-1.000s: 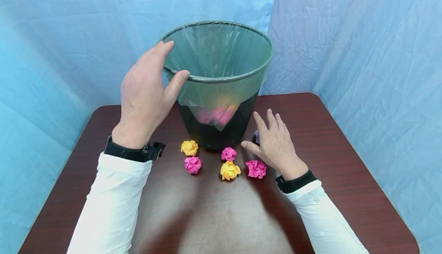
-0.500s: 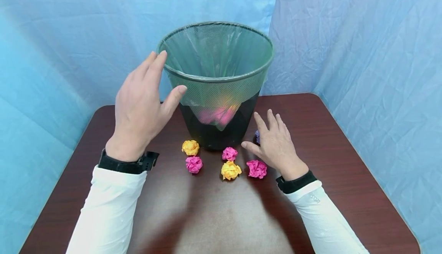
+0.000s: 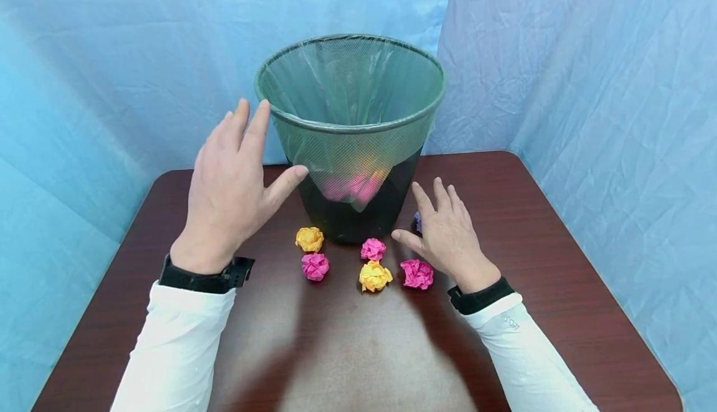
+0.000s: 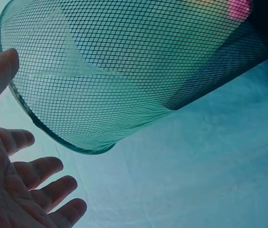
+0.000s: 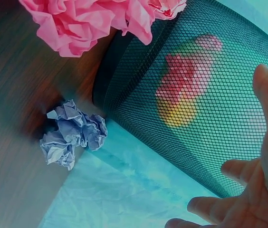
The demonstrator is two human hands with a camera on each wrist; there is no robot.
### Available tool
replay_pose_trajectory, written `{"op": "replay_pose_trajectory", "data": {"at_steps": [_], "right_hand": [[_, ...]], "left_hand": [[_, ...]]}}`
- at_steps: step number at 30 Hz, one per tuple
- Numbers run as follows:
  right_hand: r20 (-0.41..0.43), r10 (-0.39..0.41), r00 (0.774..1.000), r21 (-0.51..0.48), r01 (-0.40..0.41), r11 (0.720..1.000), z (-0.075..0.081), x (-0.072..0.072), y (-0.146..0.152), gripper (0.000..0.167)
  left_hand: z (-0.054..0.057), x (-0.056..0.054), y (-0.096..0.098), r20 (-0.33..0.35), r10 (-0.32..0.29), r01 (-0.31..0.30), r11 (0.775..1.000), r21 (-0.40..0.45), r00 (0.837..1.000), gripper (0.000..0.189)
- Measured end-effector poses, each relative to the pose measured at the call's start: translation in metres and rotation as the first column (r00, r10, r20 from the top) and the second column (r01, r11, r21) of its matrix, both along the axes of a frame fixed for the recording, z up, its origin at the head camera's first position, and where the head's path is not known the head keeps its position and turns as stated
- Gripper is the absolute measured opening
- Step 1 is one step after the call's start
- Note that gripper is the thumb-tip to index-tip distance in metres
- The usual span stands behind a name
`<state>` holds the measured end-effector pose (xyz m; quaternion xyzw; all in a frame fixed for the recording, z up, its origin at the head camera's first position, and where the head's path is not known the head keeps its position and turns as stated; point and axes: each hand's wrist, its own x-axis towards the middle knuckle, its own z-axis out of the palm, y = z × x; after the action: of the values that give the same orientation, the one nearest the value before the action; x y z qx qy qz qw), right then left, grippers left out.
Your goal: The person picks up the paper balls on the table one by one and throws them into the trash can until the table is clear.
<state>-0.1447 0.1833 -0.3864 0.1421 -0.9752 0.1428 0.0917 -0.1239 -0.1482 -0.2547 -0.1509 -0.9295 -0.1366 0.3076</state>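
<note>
A black mesh wastebasket (image 3: 353,222) stands on the table, lined with a translucent green bag (image 3: 353,82). Pink and yellow crumpled paper shows through its mesh. My left hand (image 3: 221,191) is beside the basket's left side, fingers extended, thumb spread, holding nothing. In the left wrist view, its thumb overlaps the rim (image 4: 34,121). My right hand (image 3: 450,238) hovers at the lower right of the basket, fingers spread and palm free. It partly hides a purple paper ball (image 3: 417,219), seen whole as a crumpled ball (image 5: 74,133) in the right wrist view.
In front of the basket lie a yellow ball (image 3: 309,239) and pink ball (image 3: 315,267) at left, a small pink ball (image 3: 373,249) and yellow ball (image 3: 375,276) mid-front, and a larger pink ball (image 3: 417,274) at right. Blue cloth (image 3: 168,57) surrounds the brown table (image 3: 560,287).
My left hand has come down from the basket's rim along its left side, its thumb now lower than the rim in the head view. The right hand and the paper balls stay put.
</note>
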Motion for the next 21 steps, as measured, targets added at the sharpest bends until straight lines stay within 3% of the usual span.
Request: {"op": "replay_pose_trajectory", "data": {"at_steps": [21], "right_hand": [[-0.016,0.002,1.000,0.003,-0.002,1.000,-0.003,0.000,0.001,0.100]], "left_hand": [[-0.039,0.010,-0.011,0.102,0.051,-0.044,0.997,-0.068,0.994,0.101]]}}
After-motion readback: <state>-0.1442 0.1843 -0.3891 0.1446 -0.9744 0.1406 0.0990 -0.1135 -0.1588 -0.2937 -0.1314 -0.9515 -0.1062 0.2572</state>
